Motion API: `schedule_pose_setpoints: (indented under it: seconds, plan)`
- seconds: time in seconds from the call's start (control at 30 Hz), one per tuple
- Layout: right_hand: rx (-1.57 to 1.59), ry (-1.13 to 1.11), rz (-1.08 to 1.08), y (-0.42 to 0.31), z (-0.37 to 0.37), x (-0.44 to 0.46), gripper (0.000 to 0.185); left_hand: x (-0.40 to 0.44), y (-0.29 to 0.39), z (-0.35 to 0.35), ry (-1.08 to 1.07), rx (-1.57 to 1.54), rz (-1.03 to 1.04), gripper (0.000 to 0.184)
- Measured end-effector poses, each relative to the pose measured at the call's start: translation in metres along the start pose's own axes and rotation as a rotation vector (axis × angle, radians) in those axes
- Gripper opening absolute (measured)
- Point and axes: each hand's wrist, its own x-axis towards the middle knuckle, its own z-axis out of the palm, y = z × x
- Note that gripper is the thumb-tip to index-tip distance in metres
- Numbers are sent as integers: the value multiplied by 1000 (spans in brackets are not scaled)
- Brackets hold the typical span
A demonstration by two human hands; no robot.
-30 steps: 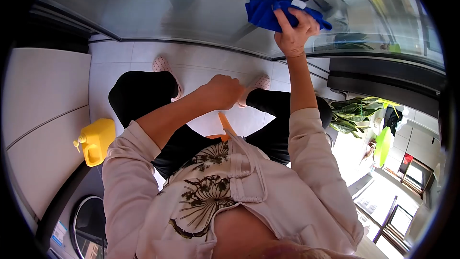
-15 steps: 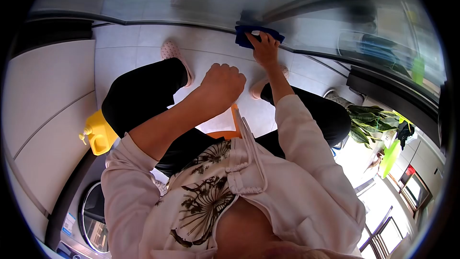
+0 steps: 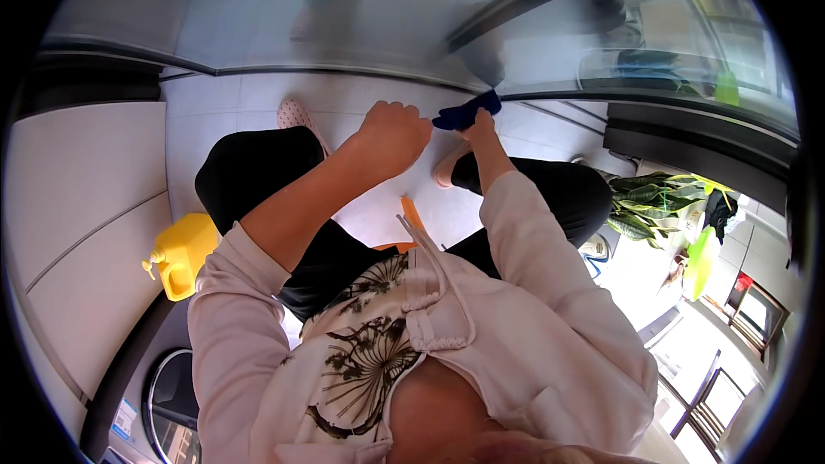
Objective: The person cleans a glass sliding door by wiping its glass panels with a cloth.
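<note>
A folded dark blue cloth (image 3: 468,112) is gripped in my right hand (image 3: 482,126), with its far end at the bottom frame of the glass panel (image 3: 344,17). My left hand (image 3: 394,139) is a fist held over the floor, close to the cloth's near end. The palm side faces away, so anything inside that fist is hidden. Below it, between my knees, a narrow orange piece (image 3: 412,213) shows beside the hanging drawstring (image 3: 430,249) of my light top.
A yellow jug with a tap (image 3: 186,253) stands on the left, near pale cabinet fronts (image 3: 94,180). A front-loading machine with a round door (image 3: 174,404) is at lower left. Long-leaved plants (image 3: 649,204) are on the right. My pink slipper (image 3: 296,113) rests on the tiles.
My right hand has drawn the blue cloth down off the glass toward me, to the bottom frame. My left fist has shifted slightly left. The whole view has tilted a little.
</note>
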Motion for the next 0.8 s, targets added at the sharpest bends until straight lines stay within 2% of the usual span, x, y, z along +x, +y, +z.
schedule_pose_setpoints:
  seconds: [0.07, 0.13, 0.17, 0.2, 0.23, 0.27, 0.33, 0.37, 0.4, 0.47, 0.53, 0.6, 0.67, 0.7, 0.73, 0.77, 0.8]
  plan:
    - [295, -373, -80, -15, -7, 45, 48, 6, 3, -1, 26, -3, -1, 19]
    - [678, -570, -5, -49, -6, 28, 48, 12, 3, -1, 40, 2, -18, 20]
    - [762, -610, 18, -72, -5, -31, 48, 16, 5, 0, 2, -4, -14, 20]
    - [770, -625, 52, -90, -5, -48, 50, 20, 6, 0, -39, -10, -13, 21]
    - [773, -629, -12, -101, -9, -90, 50, 23, 7, 0, -17, 13, -28, 21]
    - [816, -744, -47, -113, -14, -84, 48, 25, 9, -1, -46, 0, -14, 20]
    - [902, -730, -115, -125, -29, -127, 46, 30, 9, 0, -48, 3, -10, 20]
    - [960, -809, -206, -131, -37, -125, 49, 32, 10, 1, -69, 8, 9, 19]
    - [980, -718, -300, -135, -45, -154, 51, 34, 11, 0, -89, 13, 30, 19]
    - [1033, -726, -441, -146, -64, -214, 51, 31, 16, -7, -62, 21, 14, 19]
    - [912, -657, -854, -158, -74, -248, 48, 27, 18, -5, -62, -8, 20, 20]
    - [765, -372, -1304, -165, -84, -316, 45, 31, 12, 14, -59, -34, 47, 21]
    - [580, -349, -1682, -193, -92, -363, 47, 27, 8, 18, -53, -39, 65, 21]
    - [409, -131, -2090, -213, -91, -387, 52, 27, 7, 18, -74, 12, 58, 22]
    - [271, 84, -2358, -224, -90, -419, 49, 21, 9, 14, -59, 11, 63, 22]
    - [167, 253, -2526, -237, -88, -444, 44, 25, 7, 21, -74, 9, 33, 23]
    - [183, 199, -2569, -241, -86, -476, 39, 28, 5, 24, -101, 27, 34, 23]
